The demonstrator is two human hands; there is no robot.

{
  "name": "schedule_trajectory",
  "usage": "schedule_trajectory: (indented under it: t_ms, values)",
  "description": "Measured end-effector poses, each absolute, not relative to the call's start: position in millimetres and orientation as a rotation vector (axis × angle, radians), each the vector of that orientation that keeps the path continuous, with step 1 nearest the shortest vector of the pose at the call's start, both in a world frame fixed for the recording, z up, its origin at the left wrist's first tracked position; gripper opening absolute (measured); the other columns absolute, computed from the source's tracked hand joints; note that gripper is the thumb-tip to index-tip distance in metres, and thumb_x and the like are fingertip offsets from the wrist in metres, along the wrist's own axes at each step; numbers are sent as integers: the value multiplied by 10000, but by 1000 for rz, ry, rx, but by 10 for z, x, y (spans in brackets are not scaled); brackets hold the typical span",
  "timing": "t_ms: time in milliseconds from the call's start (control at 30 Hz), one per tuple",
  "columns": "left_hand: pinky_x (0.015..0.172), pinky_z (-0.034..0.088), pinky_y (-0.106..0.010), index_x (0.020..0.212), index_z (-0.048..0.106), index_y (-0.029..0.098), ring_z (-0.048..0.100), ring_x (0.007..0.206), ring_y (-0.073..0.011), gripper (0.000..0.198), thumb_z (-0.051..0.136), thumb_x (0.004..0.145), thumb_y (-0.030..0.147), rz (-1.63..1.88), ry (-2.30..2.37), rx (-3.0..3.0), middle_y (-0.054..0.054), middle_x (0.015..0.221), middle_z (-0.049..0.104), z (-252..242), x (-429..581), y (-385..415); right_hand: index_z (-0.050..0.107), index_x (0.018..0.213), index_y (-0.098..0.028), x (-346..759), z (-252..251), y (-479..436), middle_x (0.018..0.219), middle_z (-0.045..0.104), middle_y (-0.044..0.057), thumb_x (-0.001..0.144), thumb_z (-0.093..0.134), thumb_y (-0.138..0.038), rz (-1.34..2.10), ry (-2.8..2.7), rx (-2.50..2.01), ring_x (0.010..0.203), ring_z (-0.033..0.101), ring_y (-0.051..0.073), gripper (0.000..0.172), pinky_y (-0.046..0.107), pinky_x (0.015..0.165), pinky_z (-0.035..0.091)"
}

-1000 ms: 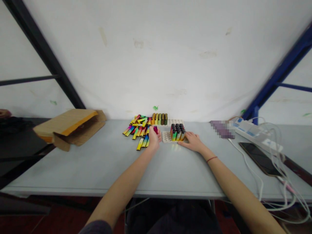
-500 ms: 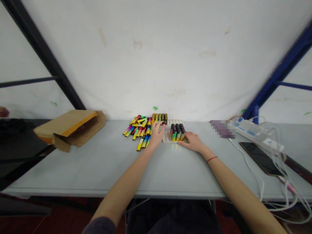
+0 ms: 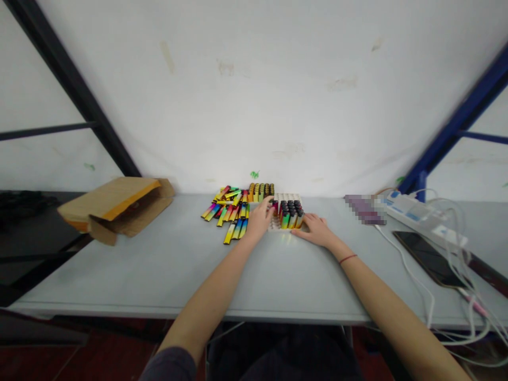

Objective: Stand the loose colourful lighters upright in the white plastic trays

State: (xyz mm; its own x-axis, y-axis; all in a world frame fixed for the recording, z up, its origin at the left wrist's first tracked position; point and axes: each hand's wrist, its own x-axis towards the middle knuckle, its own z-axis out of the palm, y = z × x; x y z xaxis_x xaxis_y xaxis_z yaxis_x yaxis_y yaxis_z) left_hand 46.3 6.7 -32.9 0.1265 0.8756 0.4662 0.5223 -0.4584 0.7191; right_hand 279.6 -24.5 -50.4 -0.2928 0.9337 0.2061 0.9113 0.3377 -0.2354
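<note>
A white slotted tray [image 3: 284, 198] stands at the back of the grey table [image 3: 159, 270] with several black-capped, rainbow-coloured sticks upright in it [image 3: 291, 214]. My left hand [image 3: 262, 218] reaches to the tray's left edge, fingers pinched on a pink stick [image 3: 275, 205] at a slot. My right hand [image 3: 315, 228] lies against the tray's front right corner, fingers curled on its edge. Left of the tray lies a heap of loose coloured sticks [image 3: 230, 210], and behind it a short row of sticks [image 3: 261, 191] stands upright.
An open cardboard box [image 3: 115, 206] lies tipped at the far left. On the right are a power strip [image 3: 420, 216], a dark phone [image 3: 431, 258] and tangled white cables [image 3: 456, 296]. A white wall stands right behind the table.
My left hand has carried the pink stick from beside the loose heap rightward to the tray's left edge. My right hand has stayed at the tray.
</note>
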Motion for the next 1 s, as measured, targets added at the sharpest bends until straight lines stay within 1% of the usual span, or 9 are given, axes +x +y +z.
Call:
schedule_trajectory:
  t_ms: [133, 233, 333, 433, 500, 567, 667, 867, 1000]
  values:
    - [1042, 457, -411, 1335, 633, 244, 640, 1155, -269, 440, 493, 938, 117, 1078, 1487, 2184, -119, 1210, 716, -184, 452, -48, 640, 1112, -200, 2804, -492, -245, 1178, 692, 158, 923, 595, -630, 101, -2316, -1647, 1138, 605, 359, 471, 480, 939, 459]
    - [1057, 443, -417, 1320, 655, 220, 593, 1229, -294, 428, 495, 933, 131, 933, 1717, 2263, -137, 1303, 677, -9, 300, -117, 644, 1095, -198, 2806, -489, -243, 1165, 694, 156, 919, 596, -638, 101, -2317, -1643, 1108, 611, 355, 475, 477, 924, 462]
    - [1010, 466, -394, 1074, 757, 217, 621, 1179, -298, 299, 496, 931, 182, 823, 1925, 2207, -134, 1209, 715, 121, 34, -124, 645, 1078, -200, 2806, -492, -241, 1165, 693, 158, 923, 582, -643, 105, -2319, -1633, 1099, 607, 350, 473, 483, 925, 461]
    - [911, 496, -365, 737, 736, 239, 683, 1025, -303, 109, 660, 794, 185, 733, 1963, 1990, -109, 906, 754, 148, -191, -95, 641, 1071, -207, 2809, -496, -239, 1174, 688, 156, 930, 569, -646, 110, -2326, -1627, 1116, 598, 351, 466, 483, 929, 459]
    - [895, 493, -379, 564, 639, 233, 690, 985, -324, 171, 771, 661, 186, 635, 1996, 1898, -89, 732, 714, 135, -258, -88, 637, 1070, -208, 2813, -498, -236, 1172, 685, 155, 931, 566, -651, 112, -2332, -1634, 1121, 597, 353, 470, 479, 926, 458]
    - [914, 482, -412, 489, 559, 218, 683, 1013, -353, 285, 831, 565, 185, 553, 2028, 1895, -88, 680, 688, 130, -260, -101, 637, 1071, -205, 2818, -497, -235, 1158, 687, 152, 930, 567, -655, 112, -2332, -1644, 1113, 600, 355, 477, 478, 924, 457]
    - [943, 465, -454, 453, 509, 208, 665, 1058, -388, 354, 856, 504, 164, 521, 1995, 1931, -104, 679, 681, 148, -189, -140, 638, 1072, -203, 2822, -489, -238, 1154, 689, 153, 929, 569, -653, 110, -2335, -1647, 1106, 599, 356, 478, 484, 928, 453]
    - [970, 443, -492, 416, 458, 201, 693, 969, -394, 422, 875, 433, 136, 608, 1942, 1911, -71, 594, 640, 89, 5, -214, 637, 1069, -205, 2816, -467, -250, 1177, 687, 156, 930, 572, -644, 124, -2336, -1649, 1117, 600, 352, 465, 487, 938, 455]
    - [998, 437, -486, 476, 498, 203, 694, 1013, -392, 374, 866, 538, 228, 642, 1917, 1897, -96, 658, 698, 3, 80, -236, 640, 1073, -201, 2809, -466, -252, 1186, 684, 159, 930, 578, -635, 118, -2330, -1655, 1118, 601, 350, 462, 482, 936, 455]
